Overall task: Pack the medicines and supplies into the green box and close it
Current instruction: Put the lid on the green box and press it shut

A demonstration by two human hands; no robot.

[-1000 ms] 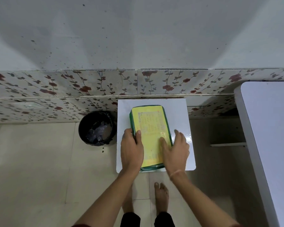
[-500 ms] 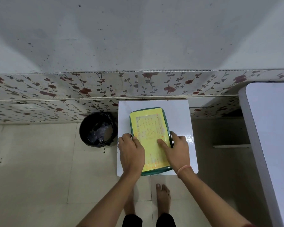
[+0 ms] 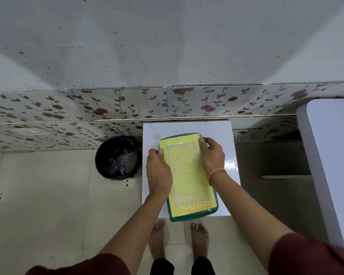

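2 hands on the box: the left hand (image 3: 158,171) lies flat along the left edge of the green box (image 3: 194,215), and the right hand (image 3: 212,155) covers its far right corner.
Left fingers: stretched out and close together, thumb tip on the yellow lid (image 3: 189,175); they press down and enclose nothing.
Right fingers: bent over the lid's far right edge, tips on top; whether they grip the rim or only push, I cannot tell.
Box position: under both sets of fingers, on the white desk (image 3: 187,128), its near end past the desk's near edge.
Done, as judged: lid sits over the box, and no medicines or supplies lie loose beside the fingers, so packing looks finished.
Left, as judged: seating the lid all round; whether it has snapped home is not visible.
Nearby: a black bin (image 3: 117,157) on the floor, left of the left fingers.
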